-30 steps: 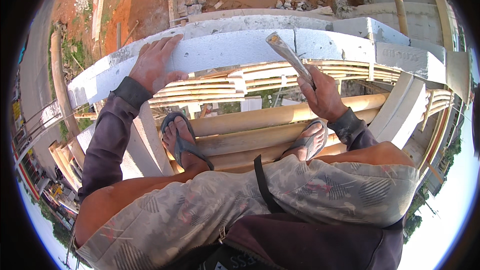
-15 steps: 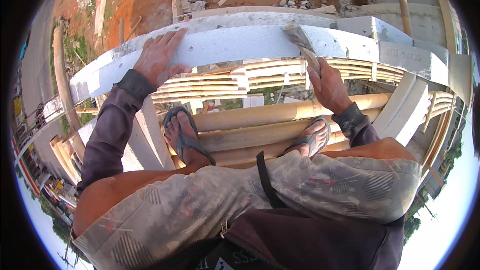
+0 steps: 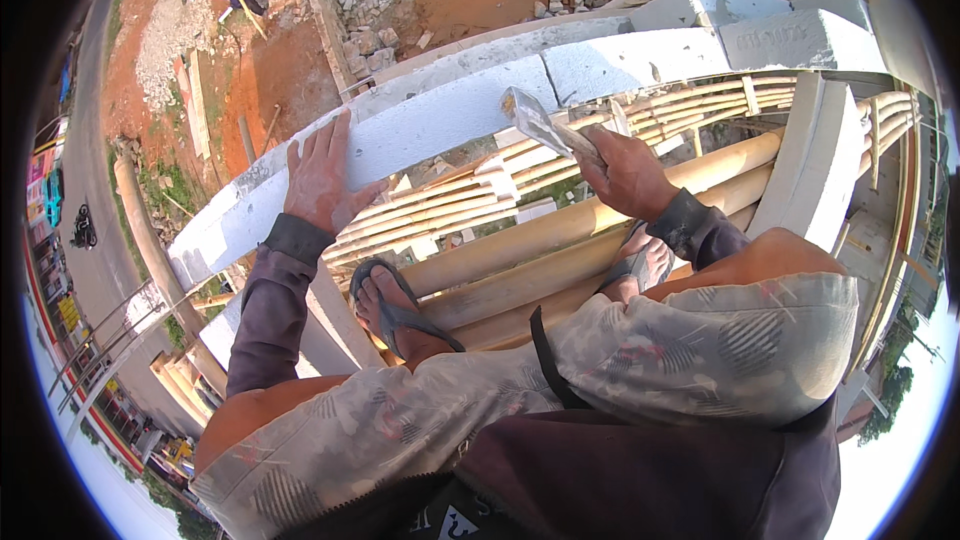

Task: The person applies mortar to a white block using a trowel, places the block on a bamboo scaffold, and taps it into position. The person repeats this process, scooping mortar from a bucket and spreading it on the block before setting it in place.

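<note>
The left hand (image 3: 325, 175) lies on a white block (image 3: 450, 108), fingers spread. The right hand (image 3: 628, 175) is wrapped around the handle of a trowel (image 3: 540, 123), its blade by the joint between 2 blocks; whether it touches them is hard to judge. Below, 2 sandalled feet (image 3: 398, 312) rest on bamboo poles (image 3: 530, 275).

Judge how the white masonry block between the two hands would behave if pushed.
The white masonry block seems unlikely to roll, given its long flat face. The adjoining block past the narrow joint would probably limit sliding rightward. Its matte surface likely isn't slippery.
</note>
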`<action>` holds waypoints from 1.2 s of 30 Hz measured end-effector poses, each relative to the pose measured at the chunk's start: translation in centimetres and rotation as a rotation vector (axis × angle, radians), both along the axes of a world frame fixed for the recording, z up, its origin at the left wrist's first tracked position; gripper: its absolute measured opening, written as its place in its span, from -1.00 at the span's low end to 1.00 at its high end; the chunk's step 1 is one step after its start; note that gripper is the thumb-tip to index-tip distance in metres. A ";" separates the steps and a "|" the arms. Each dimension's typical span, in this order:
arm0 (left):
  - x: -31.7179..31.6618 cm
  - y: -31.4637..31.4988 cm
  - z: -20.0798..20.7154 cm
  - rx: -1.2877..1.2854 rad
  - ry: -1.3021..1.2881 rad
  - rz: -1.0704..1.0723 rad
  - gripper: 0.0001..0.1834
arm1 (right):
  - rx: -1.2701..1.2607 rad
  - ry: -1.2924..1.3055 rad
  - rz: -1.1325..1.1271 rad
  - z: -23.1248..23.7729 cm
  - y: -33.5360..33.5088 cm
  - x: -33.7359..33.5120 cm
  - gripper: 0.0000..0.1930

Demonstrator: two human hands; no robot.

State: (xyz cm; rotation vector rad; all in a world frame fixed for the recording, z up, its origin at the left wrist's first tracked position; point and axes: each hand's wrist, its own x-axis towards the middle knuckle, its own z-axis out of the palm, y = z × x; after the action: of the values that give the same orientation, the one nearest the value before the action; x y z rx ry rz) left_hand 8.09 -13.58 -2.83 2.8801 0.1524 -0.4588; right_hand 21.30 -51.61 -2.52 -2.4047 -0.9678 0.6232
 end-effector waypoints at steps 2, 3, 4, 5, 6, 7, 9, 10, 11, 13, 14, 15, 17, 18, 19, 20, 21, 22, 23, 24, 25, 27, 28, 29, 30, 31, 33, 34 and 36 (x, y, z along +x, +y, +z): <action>0.5 -0.8 0.3 -0.014 -0.092 -0.058 0.18 | 0.065 -0.041 0.091 -0.7 -0.5 -1.7 -0.66; 0.7 -1.4 0.4 -0.009 -0.124 -0.083 0.19 | 0.104 -0.001 0.102 -1.1 -0.6 -2.4 -0.65; 0.8 -1.9 0.5 -0.010 -0.196 -0.126 0.20 | 0.094 0.025 0.112 -1.6 -0.7 -3.0 -0.65; 1.1 -2.4 0.6 0.008 -0.161 -0.128 0.21 | 0.093 0.050 0.123 -2.1 -0.9 -3.5 -0.65; 1.4 -2.8 0.6 0.020 -0.171 -0.152 0.20 | 0.091 0.079 0.138 -2.5 -1.0 -4.0 -0.65; 1.6 -3.1 0.6 0.032 -0.179 -0.173 0.19 | 0.075 0.110 0.106 -2.9 -1.3 -4.3 -0.69; 1.8 -3.5 0.5 0.045 -0.168 -0.174 0.18 | 0.066 0.100 0.095 -3.5 -2.0 -4.5 -0.71; 1.8 -3.6 0.5 0.036 -0.160 -0.174 0.20 | 0.061 0.095 0.088 -3.8 -2.3 -4.4 -0.72; 1.9 -3.6 0.4 0.026 -0.153 -0.173 0.22 | 0.048 0.095 0.076 -4.0 -2.6 -4.3 -0.73; 1.7 -3.5 0.3 0.016 -0.156 -0.178 0.24 | 0.003 0.098 0.091 -4.2 -3.0 -4.1 -0.73; 1.6 -3.4 0.3 0.017 -0.163 -0.185 0.24 | -0.026 0.108 0.099 -4.3 -3.2 -4.0 -0.73; 1.4 -3.3 0.4 0.013 -0.170 -0.192 0.24 | -0.016 0.105 0.092 -4.4 -3.3 -3.9 -0.74; 0.9 -2.9 0.8 0.002 -0.186 -0.187 0.21 | -0.013 0.117 0.091 -4.5 -3.4 -3.9 -0.74; 0.6 -2.7 1.1 -0.006 -0.211 -0.192 0.19 | -0.032 0.121 0.087 -4.5 -3.5 -3.9 -0.74; 0.3 -2.2 1.5 -0.006 -0.205 -0.161 0.16 | -0.039 0.121 0.083 -4.5 -3.5 -3.9 -0.74; 0.1 -1.6 1.9 -0.005 -0.214 -0.136 0.14 | -0.045 0.124 0.083 -4.6 -3.5 -4.0 -0.73; -0.4 -0.9 2.4 -0.004 -0.212 -0.095 0.11 | -0.032 0.146 0.091 -4.7 -3.4 -4.0 -0.72; -1.0 -0.1 2.9 -0.001 -0.235 -0.061 0.09 | -0.042 0.145 0.092 -4.8 -3.4 -4.1 -0.71; -1.5 1.0 3.4 0.005 -0.249 -0.012 0.06 | -0.050 0.142 0.098 -5.0 -3.4 -4.1 -0.70; -2.2 2.3 4.0 0.018 -0.258 0.041 0.03 | -0.047 0.141 0.113 -5.1 -3.3 -4.2 -0.69; -2.8 3.8 4.5 0.065 -0.292 0.056 -0.02 | -0.075 0.159 0.092 -5.2 -3.3 -4.3 -0.67; -4.7 7.2 5.5 0.064 -0.316 0.209 -0.07 | -0.076 0.176 0.078 -5.4 -3.1 -4.5 -0.64; -5.9 9.2 6.2 0.081 -0.347 0.263 -0.09 | -0.037 0.180 0.060 -5.5 -3.0 -4.6 -0.62; -7.3 11.3 6.8 0.122 -0.349 0.331 -0.14 | -0.030 0.170 0.073 -5.6 -3.0 -4.6 -0.62; -8.7 13.4 7.3 0.164 -0.389 0.348 -0.19 | 0.022 0.158 0.062 -5.7 -2.9 -4.6 -0.62; -10.1 15.4 7.5 0.199 -0.398 0.442 -0.27 | -0.043 0.171 0.063 -5.9 -2.9 -4.6 -0.60; -13.1 19.4 7.9 0.280 -0.450 0.520 -0.36 | -0.049 0.183 0.046 -6.2 -2.9 -4.6 -0.57; -14.8 21.1 8.1 0.314 -0.464 0.560 -0.39 | -0.019 0.193 0.034 -6.4 -2.9 -4.6 -0.56; -18.3 23.7 8.3 0.354 -0.453 0.710 -0.50 | -0.001 0.177 0.042 -6.7 -3.1 -4.7 -0.54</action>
State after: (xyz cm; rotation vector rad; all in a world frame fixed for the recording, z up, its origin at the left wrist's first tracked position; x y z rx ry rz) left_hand -10.18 10.13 5.50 2.8811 1.2125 0.3814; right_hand 16.59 -54.67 -9.25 -2.2897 -0.9439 0.8364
